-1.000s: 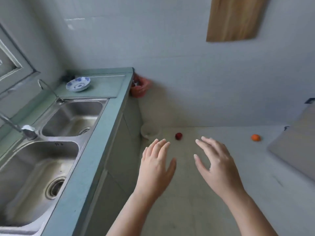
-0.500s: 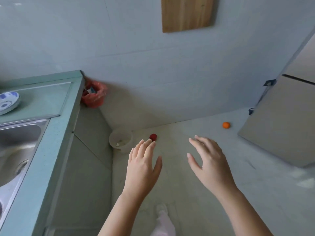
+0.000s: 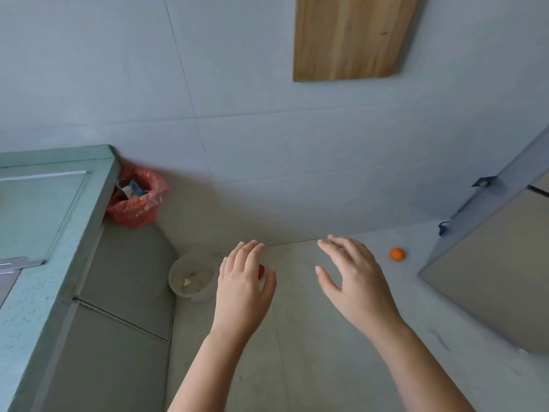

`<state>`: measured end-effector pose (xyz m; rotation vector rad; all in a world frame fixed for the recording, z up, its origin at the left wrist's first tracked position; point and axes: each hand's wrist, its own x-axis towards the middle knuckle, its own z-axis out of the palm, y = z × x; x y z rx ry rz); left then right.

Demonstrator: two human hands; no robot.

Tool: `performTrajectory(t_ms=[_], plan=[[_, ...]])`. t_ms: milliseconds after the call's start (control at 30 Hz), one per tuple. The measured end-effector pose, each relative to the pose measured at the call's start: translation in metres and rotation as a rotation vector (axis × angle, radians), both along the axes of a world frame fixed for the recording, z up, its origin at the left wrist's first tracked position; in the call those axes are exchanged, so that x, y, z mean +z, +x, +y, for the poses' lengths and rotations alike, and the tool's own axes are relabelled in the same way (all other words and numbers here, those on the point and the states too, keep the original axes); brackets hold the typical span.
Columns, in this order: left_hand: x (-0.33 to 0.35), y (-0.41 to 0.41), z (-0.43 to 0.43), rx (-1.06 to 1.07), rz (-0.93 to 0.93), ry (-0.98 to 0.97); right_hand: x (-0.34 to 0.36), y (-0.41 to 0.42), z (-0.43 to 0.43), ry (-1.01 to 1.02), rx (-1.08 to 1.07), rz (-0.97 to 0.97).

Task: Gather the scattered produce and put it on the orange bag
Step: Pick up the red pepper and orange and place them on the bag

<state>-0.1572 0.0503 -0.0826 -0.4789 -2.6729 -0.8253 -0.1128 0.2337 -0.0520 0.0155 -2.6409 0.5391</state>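
Currently two containers on the floor. Red plastic bag (image 3: 137, 200) sits in the corner between the green counter (image 3: 44, 248) and the tiled wall (image 3: 267, 144), mouth open, with scraps of paper or packaging inside, some white and blue; exact contents unclear. White bucket (image 3: 190, 278) stands on the floor near the cabinet front, just left of the left hand; it holds a few pale scraps at the bottom, can't identify them.

Left hand (image 3: 242, 289) is palm-down, fingers spread and loose, holding nothing. A small red fruit (image 3: 261, 270) lies on the floor behind it, mostly hidden by the fingers; only a sliver shows between index finger and thumb. Can't tell whether the hand touches it.

Right hand (image 3: 353, 281) is also unclenched, fingers apart and slightly curled, empty. Small orange fruit (image 3: 397, 253) lies on the floor to its right, well clear of the fingertips, near the grey door panel (image 3: 490, 278).

Wooden board (image 3: 353, 37) hangs flat on the wall above.
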Motion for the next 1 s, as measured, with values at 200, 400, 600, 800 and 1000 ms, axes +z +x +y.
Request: performTrajectory(t_ms=[200,400,600,800,1000], plan=[[-0.025,-0.053,0.028,0.084,-0.039,-0.017,-0.026,-0.077,0.04,-0.019,0.096,-0.066],[-0.049,-0.119,0.078,0.266,-0.091,-0.067,-0.05,-0.176,0.086,0.022,0.317,-0.102],[-0.116,-0.182,0.115,0.429,-0.248,-0.068,-0.114,-0.275,0.127,0.046,0.539,-0.169],[-0.242,-0.242,0.126,0.489,-0.363,-0.08,-0.233,-0.348,0.14,0.068,0.616,-0.202],[-0.405,-0.301,0.128,0.47,-0.423,-0.1,-0.394,-0.396,0.146,0.085,0.641,-0.251]])
